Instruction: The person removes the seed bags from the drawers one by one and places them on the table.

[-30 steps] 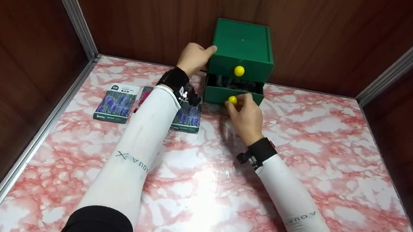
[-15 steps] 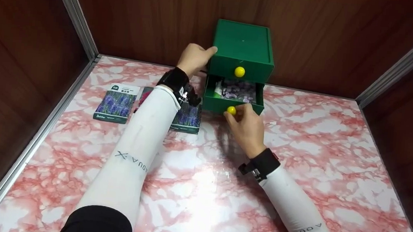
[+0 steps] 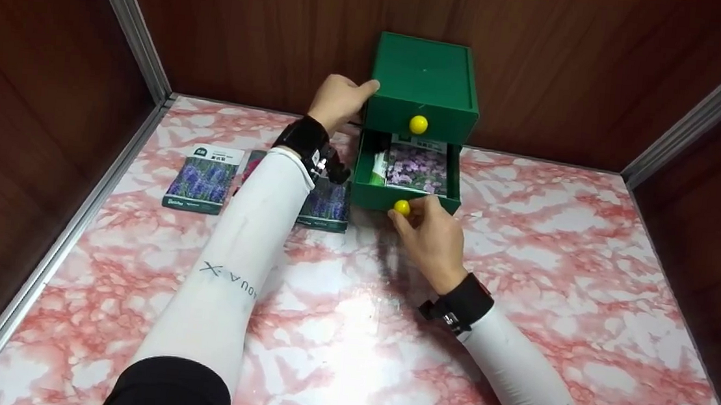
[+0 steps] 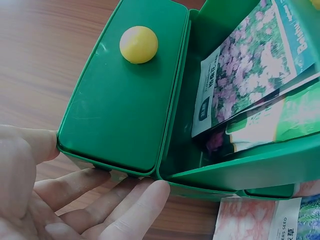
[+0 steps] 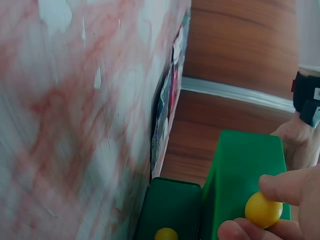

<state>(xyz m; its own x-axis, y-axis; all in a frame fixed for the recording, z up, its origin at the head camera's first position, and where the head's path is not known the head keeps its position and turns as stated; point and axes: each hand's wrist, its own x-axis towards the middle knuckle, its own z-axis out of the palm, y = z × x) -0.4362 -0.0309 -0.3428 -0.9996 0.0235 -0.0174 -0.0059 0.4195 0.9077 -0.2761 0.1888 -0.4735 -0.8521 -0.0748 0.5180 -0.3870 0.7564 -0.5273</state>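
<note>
A green drawer cabinet (image 3: 424,71) with yellow knobs stands against the back wall. Its top drawer (image 4: 125,100) is pushed in; the drawer below (image 3: 361,196) is pulled out. My right hand (image 3: 432,241) pinches that drawer's yellow knob (image 5: 263,210) between thumb and fingers. Inside lie a seed packet with pink-purple flowers (image 3: 417,165) and a green-and-white packet (image 4: 295,117) beside it. My left hand (image 3: 338,101) steadies the cabinet's left side, thumb at the top edge, extended fingers along the side wall. Under the open drawer, the right wrist view shows another drawer front (image 5: 170,202).
On the marbled red-and-white table (image 3: 562,279), a lavender seed packet (image 3: 201,179) lies left of the cabinet. Another purple-flower packet (image 3: 329,206) and a pink one (image 3: 249,167) are partly covered by my left forearm. Wood-panelled walls (image 3: 271,31) enclose the table.
My right hand has drawn the drawer towards me by its knob, bringing the packets inside into view. My left hand has stayed at the cabinet's side.
</note>
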